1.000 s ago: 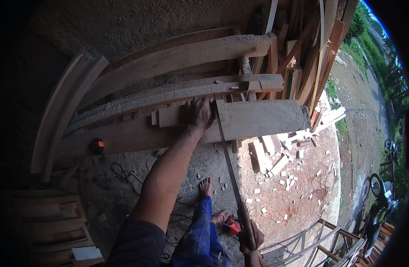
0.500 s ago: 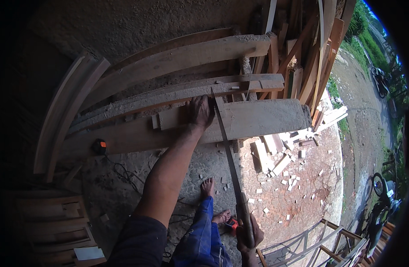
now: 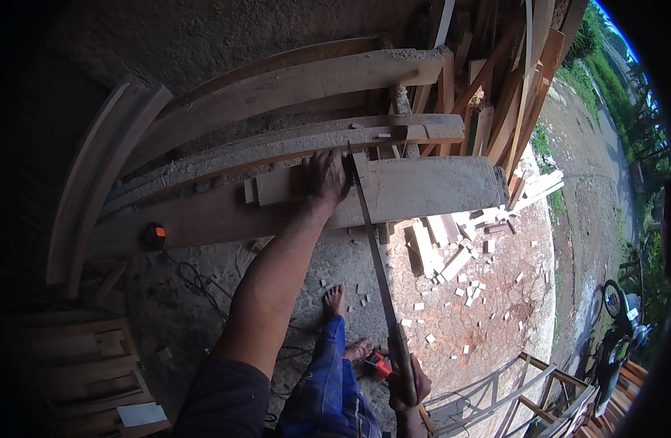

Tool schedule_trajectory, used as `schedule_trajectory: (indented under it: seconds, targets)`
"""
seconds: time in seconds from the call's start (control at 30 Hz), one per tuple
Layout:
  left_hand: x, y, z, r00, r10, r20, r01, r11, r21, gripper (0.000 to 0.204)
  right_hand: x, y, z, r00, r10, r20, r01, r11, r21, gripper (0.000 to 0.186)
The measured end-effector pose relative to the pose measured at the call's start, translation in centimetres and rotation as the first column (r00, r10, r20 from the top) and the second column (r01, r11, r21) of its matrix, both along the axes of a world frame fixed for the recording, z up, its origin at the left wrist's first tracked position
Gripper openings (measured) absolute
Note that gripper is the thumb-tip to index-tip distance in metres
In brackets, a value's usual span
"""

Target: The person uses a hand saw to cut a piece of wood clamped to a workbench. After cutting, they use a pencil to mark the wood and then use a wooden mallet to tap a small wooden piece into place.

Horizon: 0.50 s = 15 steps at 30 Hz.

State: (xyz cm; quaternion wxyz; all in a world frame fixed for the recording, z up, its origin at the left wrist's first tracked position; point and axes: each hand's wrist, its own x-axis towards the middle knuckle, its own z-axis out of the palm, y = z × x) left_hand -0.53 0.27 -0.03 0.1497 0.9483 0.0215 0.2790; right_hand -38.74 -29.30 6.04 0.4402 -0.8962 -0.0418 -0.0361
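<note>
My left hand (image 3: 327, 177) is closed over a short wooden board (image 3: 281, 187) that lies on a wide, long plank (image 3: 434, 190). My right hand (image 3: 412, 385), low in the view, grips the handle of a handsaw (image 3: 375, 252). The blade runs up and away from it, crossing the near edge of the plank. Close beside the fingers of my left hand, the blade meets the right end of the short board. How deep the teeth sit in the wood cannot be made out.
Long beams (image 3: 284, 84) lie beyond the plank. A black and orange tape measure (image 3: 154, 235) sits on its left part. A red tool (image 3: 379, 365) and a cable (image 3: 200, 281) lie near my feet. Offcuts (image 3: 452, 263) litter the sunlit ground. Upright boards (image 3: 514, 109) lean at the far right.
The view has shifted a little, so the planks and ground appear slightly further left and up. My left hand stays on the short board, and the saw keeps nearly the same place.
</note>
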Motion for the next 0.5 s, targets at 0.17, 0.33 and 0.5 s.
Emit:
schedule_trajectory:
  seconds: [0.17, 0.33, 0.5]
  targets:
    - [0.6, -2.2, 3.7, 0.935, -0.042, -0.352, 0.068, 0.996, 0.062, 0.011, 17.5, 8.8, 1.4, 0.993, -0.081, 0.082, 0.054, 0.954, 0.295, 0.053]
    - [0.1, -1.7, 2.8, 0.974, -0.037, -0.225, 0.054, 0.996, 0.069, 0.01, 10.1, 5.4, -1.1, 0.993, -0.055, 0.101, 0.05, 0.997, 0.058, 0.056]
    - [0.3, -0.4, -0.3, 0.991, -0.02, -0.132, 0.027, 0.999, 0.045, 0.013, 1.7, 1.7, -1.5, 0.999, -0.017, 0.045, 0.016, 1.0, 0.027, 0.057]
